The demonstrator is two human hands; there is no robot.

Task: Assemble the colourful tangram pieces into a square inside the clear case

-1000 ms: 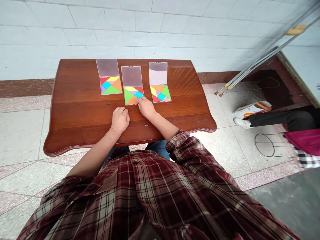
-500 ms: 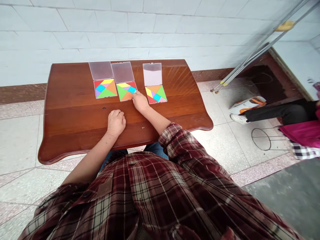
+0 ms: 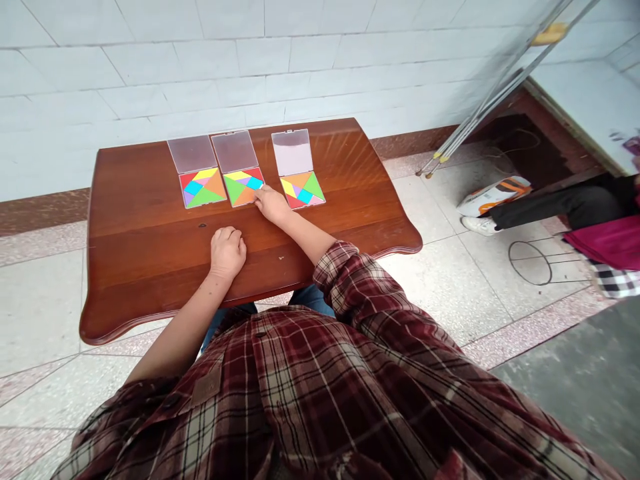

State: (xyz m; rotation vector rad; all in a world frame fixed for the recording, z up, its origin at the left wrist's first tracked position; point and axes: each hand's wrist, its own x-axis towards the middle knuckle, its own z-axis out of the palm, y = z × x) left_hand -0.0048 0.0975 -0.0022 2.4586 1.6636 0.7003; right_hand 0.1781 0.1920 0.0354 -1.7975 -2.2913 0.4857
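Three tangram puzzles in clear plastic cases lie open in a row on the wooden table (image 3: 150, 220), each with coloured triangles and a frosted lid behind it. The left tangram case (image 3: 203, 187) and the middle tangram case (image 3: 239, 189) sit close together, and the right tangram case (image 3: 302, 191) stands a little apart. My right hand (image 3: 273, 205) lies on the near right corner of the middle case, its fingertips hiding that corner. My left hand (image 3: 228, 252) rests curled on the bare wood, nearer me, touching no case.
The table's far edge meets a white tiled wall. Beyond its right edge, metal crutches (image 3: 500, 87) lean, and a seated person's black-trousered leg (image 3: 550, 208) ends in a white shoe. A round wire stand (image 3: 530, 263) and magenta cloth (image 3: 607, 243) stand on the floor.
The middle case has slid away from me and toward the left case, moving with my right hand. My left hand has stayed curled on the table. The whole view has shifted with my head.
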